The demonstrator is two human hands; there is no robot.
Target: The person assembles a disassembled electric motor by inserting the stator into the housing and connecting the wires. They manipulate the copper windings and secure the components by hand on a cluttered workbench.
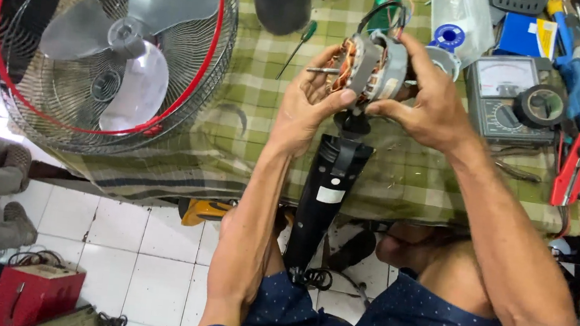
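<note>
Both my hands hold a fan motor (372, 66) above the table, a grey metal body with copper windings and a thin shaft pointing left. My left hand (308, 104) grips its left side near the windings. My right hand (432, 102) wraps over its right side and top. Black and coloured wires rise from the top of the motor. Below it, a black fan stand column (326, 191) leans from my lap up to the motor.
A fan guard with red rim and grey blades (113, 50) lies at the left on the green checked cloth (250, 131). A green screwdriver (297, 49), an analogue meter (504, 91), a tape roll (542, 106) and several red and blue hand tools (578, 152) lie around. Red box (33, 294) on the tiled floor.
</note>
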